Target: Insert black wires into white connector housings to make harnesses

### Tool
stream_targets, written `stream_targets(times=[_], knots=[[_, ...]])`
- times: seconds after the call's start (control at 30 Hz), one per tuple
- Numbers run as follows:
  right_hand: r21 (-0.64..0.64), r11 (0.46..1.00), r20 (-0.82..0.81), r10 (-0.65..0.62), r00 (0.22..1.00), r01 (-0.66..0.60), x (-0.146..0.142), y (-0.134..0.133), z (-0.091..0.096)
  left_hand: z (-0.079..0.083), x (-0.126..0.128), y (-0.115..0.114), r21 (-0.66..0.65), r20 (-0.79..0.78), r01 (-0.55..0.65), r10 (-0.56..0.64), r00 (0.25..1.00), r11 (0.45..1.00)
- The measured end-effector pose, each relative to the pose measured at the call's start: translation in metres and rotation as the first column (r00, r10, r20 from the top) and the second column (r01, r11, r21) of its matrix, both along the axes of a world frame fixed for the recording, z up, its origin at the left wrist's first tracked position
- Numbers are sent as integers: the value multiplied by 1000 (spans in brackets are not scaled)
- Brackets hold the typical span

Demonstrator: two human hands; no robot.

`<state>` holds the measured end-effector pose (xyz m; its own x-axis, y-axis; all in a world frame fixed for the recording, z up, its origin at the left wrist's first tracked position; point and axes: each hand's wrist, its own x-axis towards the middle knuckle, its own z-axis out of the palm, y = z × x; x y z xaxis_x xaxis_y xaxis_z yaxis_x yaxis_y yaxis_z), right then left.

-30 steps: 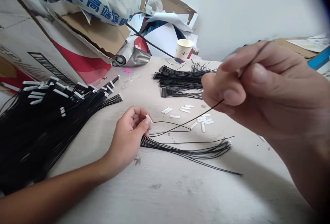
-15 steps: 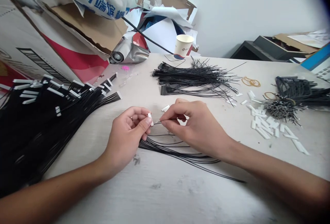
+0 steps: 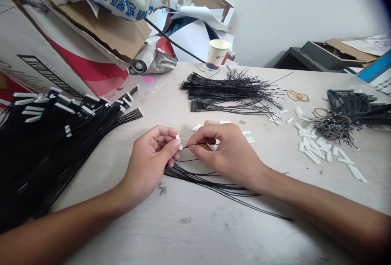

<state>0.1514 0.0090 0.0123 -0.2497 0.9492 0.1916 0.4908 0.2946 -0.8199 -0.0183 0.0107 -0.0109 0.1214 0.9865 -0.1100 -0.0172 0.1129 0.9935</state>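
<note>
Between thumb and fingers, my left hand [image 3: 155, 151] pinches a small white connector housing [image 3: 179, 139]. My right hand [image 3: 226, 147] is closed on a thin black wire [image 3: 199, 144], whose end points left and reaches the lower edge of the housing. Whether the wire tip sits inside the housing is too small to tell. Beneath both hands a bundle of loose black wires [image 3: 210, 183] runs across the table, its left end close under my left fingers.
Black cables with white connectors [image 3: 30, 155] are heaped at the left. Behind my hands lie black wire bundles [image 3: 226, 90]. Loose white housings [image 3: 311, 147], rubber bands [image 3: 297, 95] and another bundle [image 3: 351, 110] are at the right. A paper cup [image 3: 218, 53] stands at the back.
My right hand has moved slightly left, bringing the wire end up to the white housing. White pieces behind my right hand now show more. My left hand stays almost in place.
</note>
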Motion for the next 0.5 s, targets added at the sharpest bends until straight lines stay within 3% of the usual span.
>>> stream_targets(times=[0.5], knots=[[-40,998,-46,-51,998,50,-2,-2,1,1,-1,0,-6,-17,12,-12,1000,1000]])
